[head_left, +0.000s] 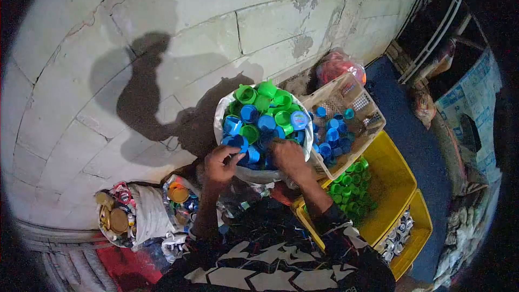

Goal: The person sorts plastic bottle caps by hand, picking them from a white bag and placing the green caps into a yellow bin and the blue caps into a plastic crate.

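Observation:
A white sack (219, 121) full of green and blue plastic caps stands in front of me, against the wall. At its near left side my left hand (220, 163) has its fingers pinched on a blue cap (238, 143). My right hand (287, 157) reaches into the sack's near right part, among blue caps; its fingertips are hidden, so any cap in them cannot be made out. Green caps (246, 94) lie mostly at the far side of the heap, with a light blue lid (299, 120) at the right.
Right of the sack is a beige crate (373, 109) with blue caps. Nearer are a yellow bin (397, 176) with green caps and another yellow bin (424, 227) with whitish caps. Sacks (148, 211) of mixed lids stand at the lower left. A cracked block wall (200, 16) rises behind.

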The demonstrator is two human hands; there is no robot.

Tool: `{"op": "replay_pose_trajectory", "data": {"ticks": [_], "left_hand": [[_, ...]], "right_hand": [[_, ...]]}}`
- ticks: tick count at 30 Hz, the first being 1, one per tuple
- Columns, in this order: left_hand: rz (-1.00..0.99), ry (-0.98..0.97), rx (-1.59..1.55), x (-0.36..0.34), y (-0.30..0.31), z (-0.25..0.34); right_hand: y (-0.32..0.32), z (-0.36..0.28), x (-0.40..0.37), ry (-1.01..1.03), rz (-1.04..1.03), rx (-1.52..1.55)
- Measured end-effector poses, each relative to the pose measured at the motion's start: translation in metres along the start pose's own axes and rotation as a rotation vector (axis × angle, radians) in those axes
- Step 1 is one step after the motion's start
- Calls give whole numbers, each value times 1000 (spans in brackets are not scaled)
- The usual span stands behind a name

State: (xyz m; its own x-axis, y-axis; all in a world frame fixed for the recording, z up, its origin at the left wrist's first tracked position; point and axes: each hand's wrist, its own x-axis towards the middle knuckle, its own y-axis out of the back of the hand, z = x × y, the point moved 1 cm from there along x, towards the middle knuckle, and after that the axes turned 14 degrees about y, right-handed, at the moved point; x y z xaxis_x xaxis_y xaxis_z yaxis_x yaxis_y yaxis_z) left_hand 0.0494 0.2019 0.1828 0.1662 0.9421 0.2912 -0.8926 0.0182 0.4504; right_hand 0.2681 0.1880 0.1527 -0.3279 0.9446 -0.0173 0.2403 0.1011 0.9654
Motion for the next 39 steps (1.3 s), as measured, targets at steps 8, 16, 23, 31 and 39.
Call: {"op": "replay_pose_trajectory", "data": {"ticks": [8, 16, 23, 31, 39], "left_hand": [[-22, 19, 7, 9, -9, 16], [-288, -100, 28, 31, -70, 60], [-242, -60, -9, 50, -118, 82], [5, -33, 3, 54, -102, 61], [-58, -31, 7, 49, -103, 59]], "right_hand": [[47, -3, -39, 183, 317, 507], [45, 30, -115, 73, 405, 1054], [18, 68, -113, 127, 488, 997], [13, 62, -94, 107, 501, 1268], [-3, 69, -115, -7, 641, 1326]]}}
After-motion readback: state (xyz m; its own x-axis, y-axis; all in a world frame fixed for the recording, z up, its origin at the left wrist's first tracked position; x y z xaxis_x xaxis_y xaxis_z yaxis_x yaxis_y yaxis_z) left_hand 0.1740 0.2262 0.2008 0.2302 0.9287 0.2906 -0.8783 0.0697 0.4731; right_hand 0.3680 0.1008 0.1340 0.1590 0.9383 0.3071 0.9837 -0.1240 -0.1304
